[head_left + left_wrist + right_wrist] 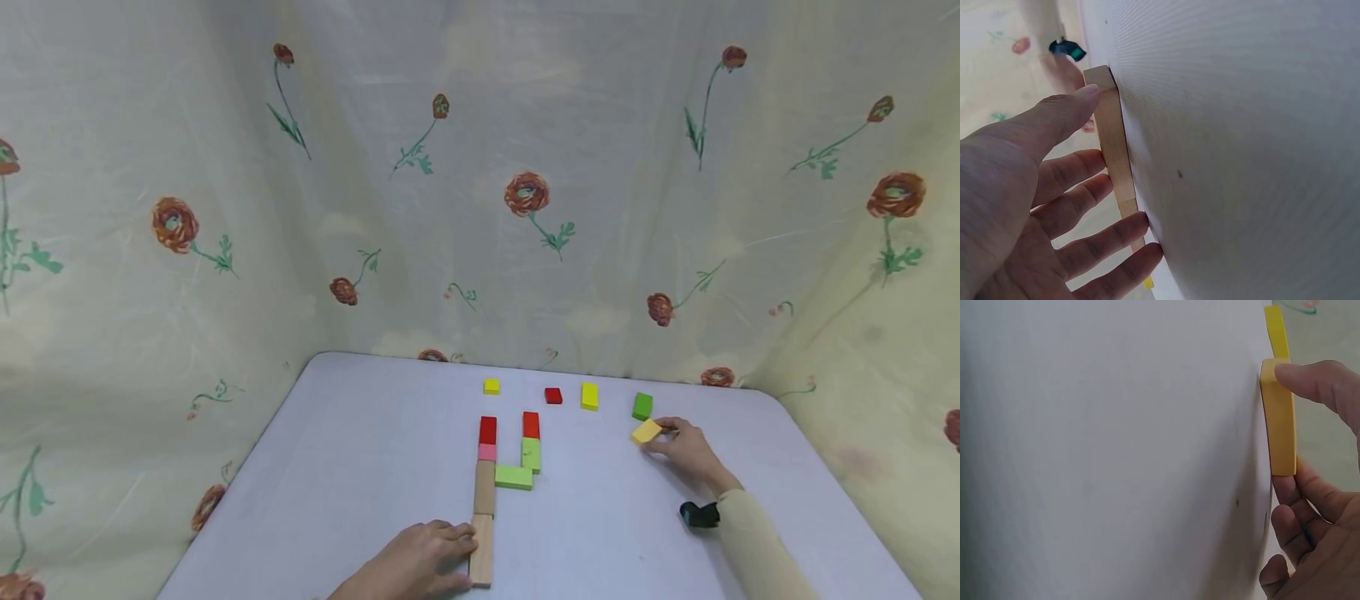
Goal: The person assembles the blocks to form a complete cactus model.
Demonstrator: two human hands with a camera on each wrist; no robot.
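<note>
My right hand (692,454) pinches a pale orange-yellow block (646,432) between thumb and fingers, at the right of the white table. In the right wrist view the thumb lies on one end of this block (1280,425), the fingers at the other. My left hand (420,560) rests against the nearest plain wooden block (482,552), its fingers fairly straight. The left wrist view has the thumb touching that block's near end (1110,119). Beyond it, in line, lie another wooden block (484,487), a pink block (487,452) and a dark red block (488,430).
A light green block (513,477) branches right from the row, joining another green block (531,455) and a red one (531,425). Farther back lie a yellow cube (491,387), a small red block (552,396), a yellow block (589,397) and a green block (642,406). Flowered cloth hangs behind.
</note>
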